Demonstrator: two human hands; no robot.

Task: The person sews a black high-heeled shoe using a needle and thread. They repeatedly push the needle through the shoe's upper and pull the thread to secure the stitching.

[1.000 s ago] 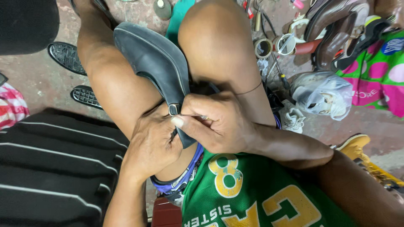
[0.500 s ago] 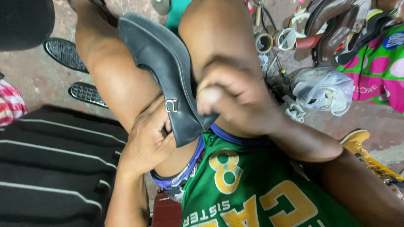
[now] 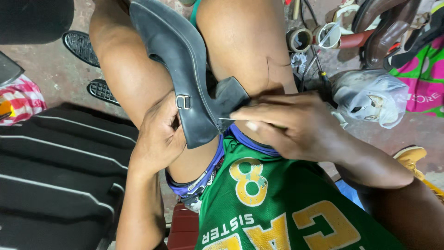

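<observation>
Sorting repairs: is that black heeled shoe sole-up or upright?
Sole-up. The black shoe lies between the knees, its block heel pointing up; the left hand steadies the buckle side, the right hand is at the heel.

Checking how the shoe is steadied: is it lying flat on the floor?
No, the dark heeled shoe is wedged between the knees, with the left hand gripping its side.

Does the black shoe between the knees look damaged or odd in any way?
No clear damage shows. The black shoe lies sole-up between the knees, its block heel seemingly attached. The left hand grips it by the buckle; the right hand touches the heel.
</observation>
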